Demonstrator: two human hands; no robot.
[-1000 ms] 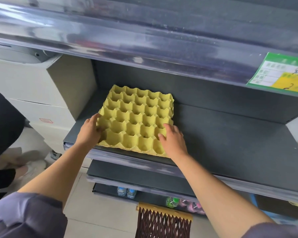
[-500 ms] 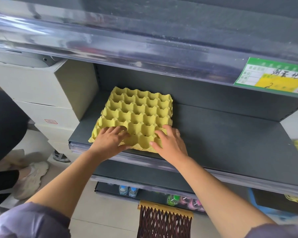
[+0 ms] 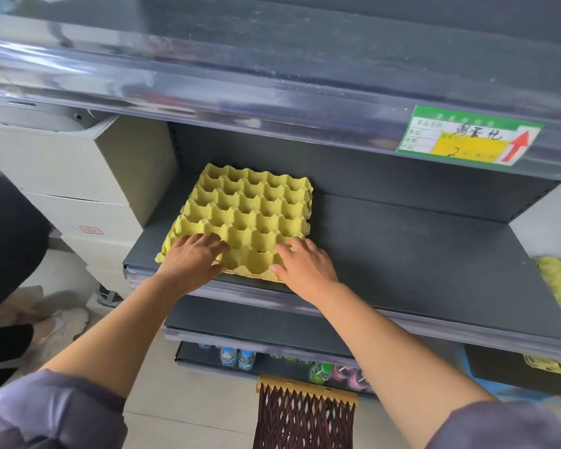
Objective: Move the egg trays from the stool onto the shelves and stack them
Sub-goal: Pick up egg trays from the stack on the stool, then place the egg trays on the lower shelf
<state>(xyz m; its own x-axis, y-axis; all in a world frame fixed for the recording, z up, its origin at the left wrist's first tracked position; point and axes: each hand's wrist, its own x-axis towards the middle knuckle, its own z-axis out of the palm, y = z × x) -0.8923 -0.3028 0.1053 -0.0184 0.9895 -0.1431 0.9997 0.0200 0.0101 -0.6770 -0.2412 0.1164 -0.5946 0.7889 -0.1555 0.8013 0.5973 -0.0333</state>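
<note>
The yellow egg tray [image 3: 250, 215] lies flat on the left part of the dark shelf [image 3: 402, 254], with its front edge near the front lip of the shelf. The left hand [image 3: 191, 260] rests palm down on the front-left corner of the tray, fingers spread and almost straight. The right hand [image 3: 305, 267] rests on the front-right corner, fingers also stretched and gripping nothing. Above the shelf, to the right, is a green and yellow price label [image 3: 467, 137]. Below the shelf stand small bottles [image 3: 237, 358].
</note>
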